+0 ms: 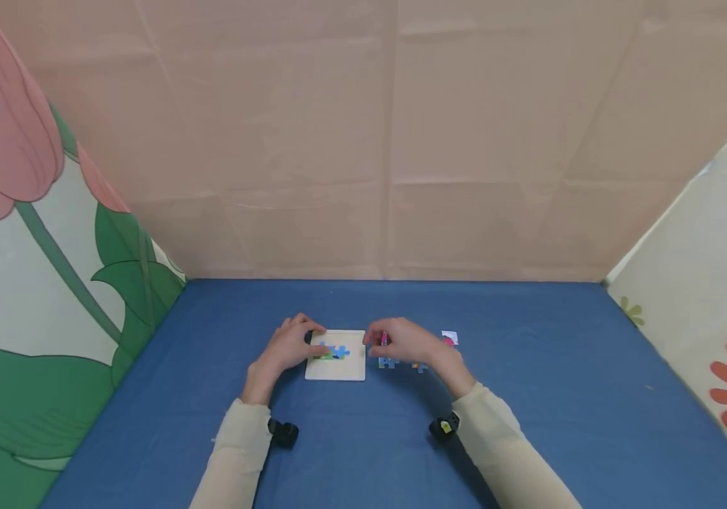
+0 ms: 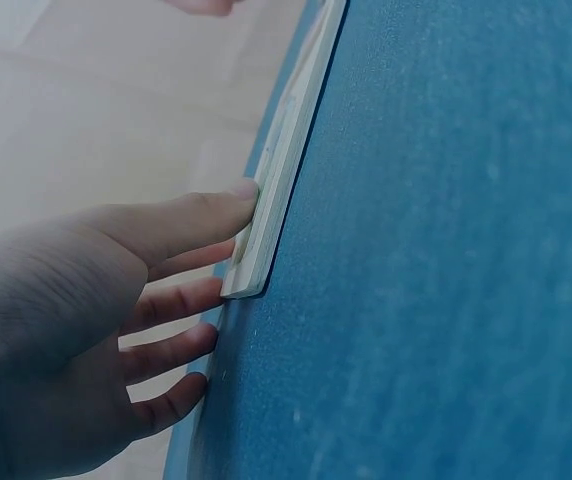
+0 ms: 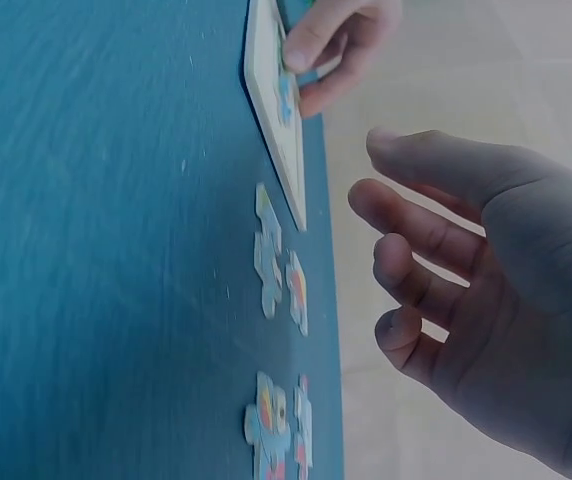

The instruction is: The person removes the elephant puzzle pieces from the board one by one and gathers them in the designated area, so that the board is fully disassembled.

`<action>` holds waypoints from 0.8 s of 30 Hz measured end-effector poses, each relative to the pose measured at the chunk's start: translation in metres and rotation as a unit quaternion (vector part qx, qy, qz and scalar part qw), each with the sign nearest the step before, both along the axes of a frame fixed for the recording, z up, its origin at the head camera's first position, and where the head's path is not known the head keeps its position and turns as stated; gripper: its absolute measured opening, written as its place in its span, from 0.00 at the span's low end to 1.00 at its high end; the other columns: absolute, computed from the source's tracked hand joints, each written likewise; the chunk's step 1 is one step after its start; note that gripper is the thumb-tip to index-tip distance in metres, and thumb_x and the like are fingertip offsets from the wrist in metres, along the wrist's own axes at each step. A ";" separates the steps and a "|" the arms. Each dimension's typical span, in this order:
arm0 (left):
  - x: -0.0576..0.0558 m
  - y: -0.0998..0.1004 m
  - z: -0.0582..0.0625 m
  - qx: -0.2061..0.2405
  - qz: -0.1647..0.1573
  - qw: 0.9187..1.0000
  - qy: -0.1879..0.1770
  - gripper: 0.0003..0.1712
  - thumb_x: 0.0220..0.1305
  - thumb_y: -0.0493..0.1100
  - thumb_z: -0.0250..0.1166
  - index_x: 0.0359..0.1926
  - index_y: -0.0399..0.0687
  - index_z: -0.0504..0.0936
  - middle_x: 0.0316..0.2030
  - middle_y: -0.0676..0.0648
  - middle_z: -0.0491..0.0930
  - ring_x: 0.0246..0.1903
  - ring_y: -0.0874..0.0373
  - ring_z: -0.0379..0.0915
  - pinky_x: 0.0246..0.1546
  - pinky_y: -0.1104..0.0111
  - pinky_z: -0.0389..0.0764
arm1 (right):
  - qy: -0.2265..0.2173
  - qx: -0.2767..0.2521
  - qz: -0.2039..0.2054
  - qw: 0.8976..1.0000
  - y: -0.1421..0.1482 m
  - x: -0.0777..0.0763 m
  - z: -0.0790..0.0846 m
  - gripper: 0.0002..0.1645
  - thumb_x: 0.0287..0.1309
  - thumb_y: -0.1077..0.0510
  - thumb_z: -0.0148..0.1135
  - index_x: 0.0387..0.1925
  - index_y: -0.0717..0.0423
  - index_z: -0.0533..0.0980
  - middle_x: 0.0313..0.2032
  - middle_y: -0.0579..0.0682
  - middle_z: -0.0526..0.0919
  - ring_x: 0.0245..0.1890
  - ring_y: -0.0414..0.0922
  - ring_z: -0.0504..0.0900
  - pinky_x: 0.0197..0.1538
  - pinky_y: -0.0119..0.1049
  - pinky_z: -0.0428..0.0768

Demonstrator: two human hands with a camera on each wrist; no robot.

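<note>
A pale square puzzle board [image 1: 346, 371] lies flat, with joined jigsaw pieces [image 1: 340, 351] in blue and green on it. My left hand [image 1: 288, 344] holds the board at its left side. Its thumb [image 2: 231, 208] is on top, over the joined pieces, and its index finger is at the far edge. Just right of the board, my right hand [image 1: 404, 341] hovers with loosely bent fingers. Nothing shows between its thumb and fingertips in the right wrist view. Below it lie loose jigsaw pieces, among them a blue piece [image 1: 387, 363] and a pink-and-white piece [image 1: 449, 338].
Blue cloth [image 1: 363, 445] covers the table. Behind it rises a beige backdrop [image 1: 312, 177], with flower-printed panels [image 1: 147, 283] at both sides. Several loose pieces [image 3: 268, 428] lie in two groups right of the board. Each wrist wears a small black camera [image 1: 283, 433].
</note>
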State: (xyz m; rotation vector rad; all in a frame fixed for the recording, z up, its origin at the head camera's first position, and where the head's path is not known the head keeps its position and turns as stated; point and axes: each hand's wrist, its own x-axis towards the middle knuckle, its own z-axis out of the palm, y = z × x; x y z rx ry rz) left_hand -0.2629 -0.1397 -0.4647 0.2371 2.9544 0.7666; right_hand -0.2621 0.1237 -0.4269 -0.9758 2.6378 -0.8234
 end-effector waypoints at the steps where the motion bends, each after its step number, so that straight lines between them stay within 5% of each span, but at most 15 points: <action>1: 0.000 0.000 0.000 0.000 0.000 1.000 -0.001 0.28 0.56 0.58 0.73 0.56 0.53 0.84 0.57 0.45 0.74 0.57 0.46 0.66 0.59 0.49 0.69 | -0.002 0.000 -0.001 1.000 -0.002 0.000 0.000 0.11 0.62 0.56 0.67 0.45 0.53 0.82 0.33 0.42 0.82 0.28 0.39 0.76 0.33 0.32 0.76; 13: -0.002 -0.001 -0.002 -0.005 -0.002 1.000 -0.002 0.28 0.57 0.59 0.72 0.56 0.54 0.84 0.59 0.44 0.73 0.59 0.45 0.65 0.59 0.47 0.69 | 0.039 0.029 0.013 0.999 -0.032 -0.008 -0.012 0.08 0.62 0.57 0.66 0.43 0.51 0.82 0.31 0.43 0.81 0.29 0.37 0.75 0.34 0.33 0.75; 24: -0.001 -0.002 0.001 0.009 -0.010 1.000 -0.009 0.28 0.57 0.59 0.72 0.56 0.54 0.84 0.58 0.44 0.73 0.59 0.45 0.65 0.59 0.47 0.68 | 0.028 0.040 -0.008 0.999 -0.046 -0.012 -0.023 0.10 0.62 0.55 0.68 0.45 0.50 0.83 0.35 0.45 0.80 0.32 0.39 0.75 0.36 0.34 0.75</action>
